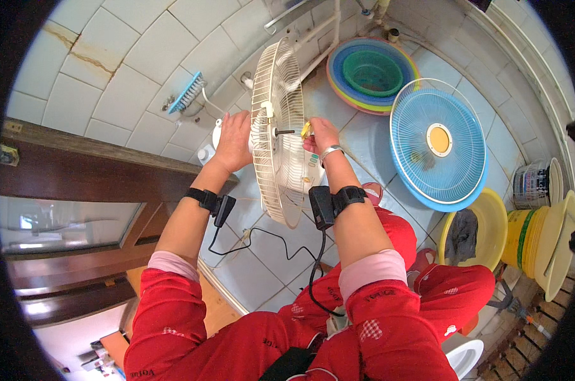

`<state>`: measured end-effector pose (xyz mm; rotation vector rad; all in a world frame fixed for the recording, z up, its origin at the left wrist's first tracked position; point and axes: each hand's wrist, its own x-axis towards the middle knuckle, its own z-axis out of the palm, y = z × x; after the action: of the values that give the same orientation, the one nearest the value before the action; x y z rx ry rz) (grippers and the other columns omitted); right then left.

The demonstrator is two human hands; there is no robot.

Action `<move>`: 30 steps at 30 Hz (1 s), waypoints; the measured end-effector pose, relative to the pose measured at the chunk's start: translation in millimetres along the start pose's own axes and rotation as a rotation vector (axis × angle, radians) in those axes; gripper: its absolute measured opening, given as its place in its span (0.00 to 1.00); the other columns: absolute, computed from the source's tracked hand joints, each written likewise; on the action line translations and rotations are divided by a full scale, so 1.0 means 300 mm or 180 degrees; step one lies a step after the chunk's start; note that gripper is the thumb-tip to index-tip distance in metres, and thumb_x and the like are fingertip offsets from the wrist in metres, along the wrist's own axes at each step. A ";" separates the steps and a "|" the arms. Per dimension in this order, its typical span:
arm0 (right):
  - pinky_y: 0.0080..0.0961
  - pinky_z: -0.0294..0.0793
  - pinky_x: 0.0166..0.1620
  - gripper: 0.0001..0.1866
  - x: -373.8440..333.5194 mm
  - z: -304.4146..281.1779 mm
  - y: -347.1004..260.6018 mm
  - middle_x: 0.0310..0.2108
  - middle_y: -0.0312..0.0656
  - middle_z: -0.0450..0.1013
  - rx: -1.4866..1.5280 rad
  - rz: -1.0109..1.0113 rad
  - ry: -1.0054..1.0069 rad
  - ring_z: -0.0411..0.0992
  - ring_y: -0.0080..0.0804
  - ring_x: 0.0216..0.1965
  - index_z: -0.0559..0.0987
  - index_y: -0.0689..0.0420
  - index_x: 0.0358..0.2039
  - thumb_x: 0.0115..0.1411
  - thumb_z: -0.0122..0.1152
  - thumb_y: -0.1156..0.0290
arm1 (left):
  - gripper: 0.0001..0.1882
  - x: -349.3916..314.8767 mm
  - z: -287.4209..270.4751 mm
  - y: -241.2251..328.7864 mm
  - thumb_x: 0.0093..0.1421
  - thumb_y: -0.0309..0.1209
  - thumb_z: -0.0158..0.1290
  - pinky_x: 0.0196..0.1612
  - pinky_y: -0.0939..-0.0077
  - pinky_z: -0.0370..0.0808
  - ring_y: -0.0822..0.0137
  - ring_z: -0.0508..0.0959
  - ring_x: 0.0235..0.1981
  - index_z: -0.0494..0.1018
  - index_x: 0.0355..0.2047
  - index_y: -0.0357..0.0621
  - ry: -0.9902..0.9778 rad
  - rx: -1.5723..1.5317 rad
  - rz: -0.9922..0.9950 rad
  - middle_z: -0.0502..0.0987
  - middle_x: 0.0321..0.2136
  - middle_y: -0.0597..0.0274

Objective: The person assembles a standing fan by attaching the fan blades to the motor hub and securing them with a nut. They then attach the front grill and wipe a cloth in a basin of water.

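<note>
Between the two hands, the cream fan guard (276,130) is standing edge-on, its spindle pointing at the right hand (320,134), which is pinching a small yellow piece (306,129); the left hand (234,140) is lying flat behind.

Walls (141,57) and floor (357,136) are tiled in pale squares; one wall tile shows brown staining. A dark wooden door frame (97,168) stands left. Lighting is even.

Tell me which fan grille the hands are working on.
The cream wire grille, upright between the left hand and right hand. The blue grille leans untouched at the right.
</note>
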<state>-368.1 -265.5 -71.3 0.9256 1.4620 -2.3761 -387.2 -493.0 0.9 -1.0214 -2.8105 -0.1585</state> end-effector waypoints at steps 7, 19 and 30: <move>0.31 0.82 0.28 0.13 -0.001 -0.023 0.038 0.28 0.47 0.74 0.1133 0.0034 -0.0058 0.76 0.34 0.25 0.71 0.63 0.37 0.54 0.58 0.69 | 0.45 0.000 -0.003 0.009 0.42 0.45 0.65 0.64 0.41 0.48 0.49 0.62 0.58 0.60 0.59 0.45 0.0045 -0.0030 0.0026 0.64 0.54 0.50; 0.32 0.75 0.28 0.09 0.044 0.094 0.192 0.24 0.45 0.74 -0.0664 -0.1094 -0.0319 0.75 0.31 0.23 0.75 0.64 0.33 0.53 0.59 0.73 | 0.45 0.003 -0.005 0.005 0.40 0.44 0.66 0.64 0.42 0.49 0.49 0.63 0.57 0.60 0.59 0.46 -0.0014 -0.0051 0.0030 0.64 0.53 0.51; 0.25 0.71 0.27 0.06 -0.074 0.189 0.244 0.23 0.40 0.73 0.0028 -0.1416 0.0761 0.73 0.29 0.23 0.72 0.60 0.30 0.58 0.56 0.70 | 0.50 -0.005 0.000 -0.006 0.36 0.45 0.68 0.64 0.42 0.49 0.48 0.62 0.57 0.59 0.59 0.45 -0.0017 0.0008 -0.0032 0.64 0.53 0.49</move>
<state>-339.1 -353.4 -93.7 1.0021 1.9224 -2.6462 -387.2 -495.1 0.5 -1.0086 -2.8205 -0.1534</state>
